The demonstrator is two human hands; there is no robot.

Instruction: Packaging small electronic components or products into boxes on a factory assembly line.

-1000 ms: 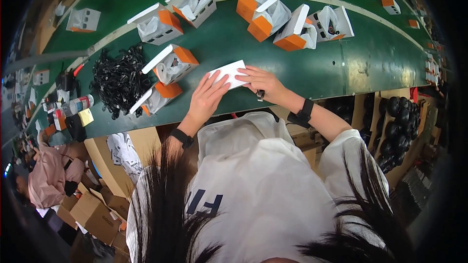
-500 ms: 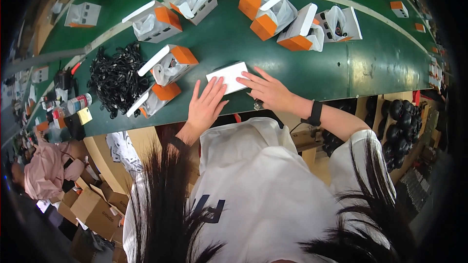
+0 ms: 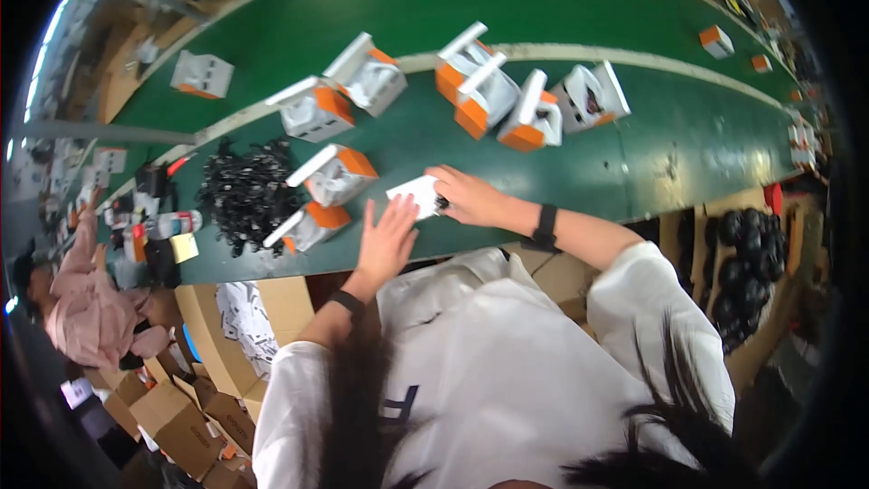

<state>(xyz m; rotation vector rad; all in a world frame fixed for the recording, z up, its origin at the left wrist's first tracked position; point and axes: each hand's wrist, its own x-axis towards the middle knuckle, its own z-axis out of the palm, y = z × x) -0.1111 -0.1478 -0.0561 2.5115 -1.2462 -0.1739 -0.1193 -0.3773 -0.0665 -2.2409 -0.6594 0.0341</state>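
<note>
A small white closed box (image 3: 413, 190) lies on the green bench in front of me. My left hand (image 3: 387, 237) rests on its left part, palm down with fingers stretched out. Round the box's right end, the fingers of my right hand (image 3: 472, 199) are bent and hold it; they cover that end. A small dark ring-like item shows at the right hand's fingers. Just left of my hands stand two open white-and-orange boxes, one farther (image 3: 337, 179) and one nearer (image 3: 315, 225), with whitish plastic bags inside.
A heap of black cables or straps (image 3: 246, 195) lies at the left. Several open boxes (image 3: 593, 98) line the bench's far side. Beyond a pale ledge runs a green surface (image 3: 579, 0). A person in pink (image 3: 95, 308) is at far left, above cardboard cartons (image 3: 176, 426).
My right hand has gone from lying with fingers spread on the white box to gripping its right end. My left hand stays flat on it. The whole view has tilted, shifting the bench lower.
</note>
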